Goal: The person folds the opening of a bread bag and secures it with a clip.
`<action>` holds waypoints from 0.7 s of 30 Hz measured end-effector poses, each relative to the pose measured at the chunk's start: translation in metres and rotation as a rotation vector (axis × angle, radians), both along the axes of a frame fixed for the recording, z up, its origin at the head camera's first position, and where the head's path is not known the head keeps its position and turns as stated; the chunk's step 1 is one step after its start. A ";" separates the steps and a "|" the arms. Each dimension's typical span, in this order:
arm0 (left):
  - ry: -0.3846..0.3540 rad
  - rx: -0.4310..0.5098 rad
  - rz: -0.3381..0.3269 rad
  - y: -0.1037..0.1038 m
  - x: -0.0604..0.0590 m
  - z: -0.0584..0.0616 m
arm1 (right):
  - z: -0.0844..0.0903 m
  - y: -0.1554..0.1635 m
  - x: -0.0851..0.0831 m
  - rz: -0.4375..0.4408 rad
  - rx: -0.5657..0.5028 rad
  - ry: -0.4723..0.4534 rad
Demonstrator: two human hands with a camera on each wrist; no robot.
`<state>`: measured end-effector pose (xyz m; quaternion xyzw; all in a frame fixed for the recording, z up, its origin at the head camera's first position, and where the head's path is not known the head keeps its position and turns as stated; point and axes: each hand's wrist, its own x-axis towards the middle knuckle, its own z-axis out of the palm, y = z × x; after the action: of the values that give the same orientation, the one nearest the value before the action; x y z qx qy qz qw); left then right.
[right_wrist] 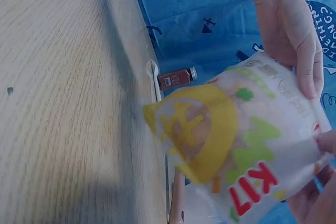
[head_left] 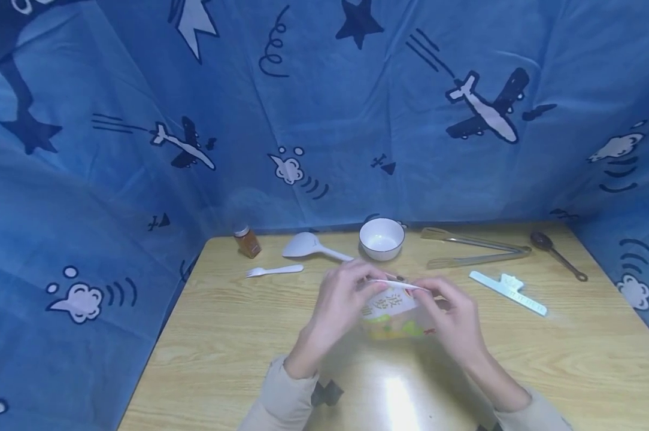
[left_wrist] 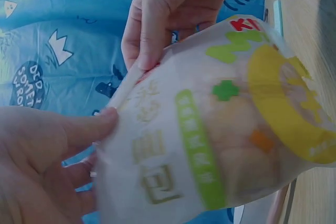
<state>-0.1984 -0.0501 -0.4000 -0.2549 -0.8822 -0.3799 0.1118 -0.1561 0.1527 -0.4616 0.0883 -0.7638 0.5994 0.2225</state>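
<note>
A plastic-wrapped bun [head_left: 390, 305] is held up above the wooden table, its white, green and yellow printed wrapper facing the person. My left hand [head_left: 342, 299] pinches one end of the wrapper's top edge between thumb and fingers. At the other end of that edge, my right hand [head_left: 456, 320] pinches it as well. The left wrist view shows the wrapped bun [left_wrist: 231, 145] with its top seam stretched between the two thumbs. From the right wrist, the puffed wrapper [right_wrist: 257, 135] shows red lettering and a yellow arc over the bun.
Along the table's back stand a spice jar [head_left: 246, 242] and a white bowl [head_left: 381, 239]. A white fork [head_left: 274, 271] and rice paddle [head_left: 305, 245] lie to the left. Tongs [head_left: 478, 248], a pale blue bag clip [head_left: 508, 291] and a brown spoon [head_left: 558, 255] lie to the right.
</note>
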 end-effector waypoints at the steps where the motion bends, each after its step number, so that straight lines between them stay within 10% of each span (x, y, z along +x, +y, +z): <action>1: -0.002 -0.011 0.005 -0.001 0.000 0.000 | 0.000 0.000 0.000 -0.003 0.022 0.001; 10: -0.013 -0.080 0.095 -0.002 0.001 -0.003 | 0.001 -0.002 0.004 -0.103 0.418 0.015; 21: -0.162 0.101 0.111 -0.007 -0.004 -0.007 | 0.000 -0.009 0.003 -0.157 0.444 0.058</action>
<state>-0.2027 -0.0575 -0.4071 -0.1680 -0.8809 -0.4364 0.0736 -0.1534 0.1438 -0.4620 0.0926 -0.8746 0.3948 0.2656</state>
